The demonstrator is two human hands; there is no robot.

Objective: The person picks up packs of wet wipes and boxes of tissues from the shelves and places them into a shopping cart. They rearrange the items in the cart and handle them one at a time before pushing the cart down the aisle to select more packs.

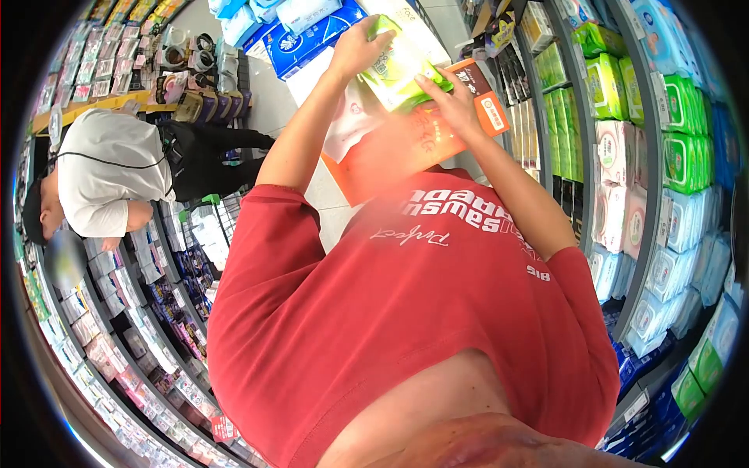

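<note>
A bright green-and-yellow soft pack [396,72], which looks like tissues or wipes, is held between my two hands near the top of the view. My left hand [360,48] grips its upper left side, with the thumb on the face. At the lower right corner, my right hand [454,100] closes on it with the thumb on top. Just beneath and left of the pack lies a white-and-pink soft pack [349,117]. An orange carton [390,160] with pale lettering sits below. Beyond my left hand is a blue carton [312,48].
Light blue packs [308,12] lie on top of the blue carton. Shelves on the right hold green packs [605,86] and pale blue packs [663,269]. At left, a person in a white shirt [105,168] bends beside shelves of small packets [101,343]. Pale floor tiles [331,210] show between.
</note>
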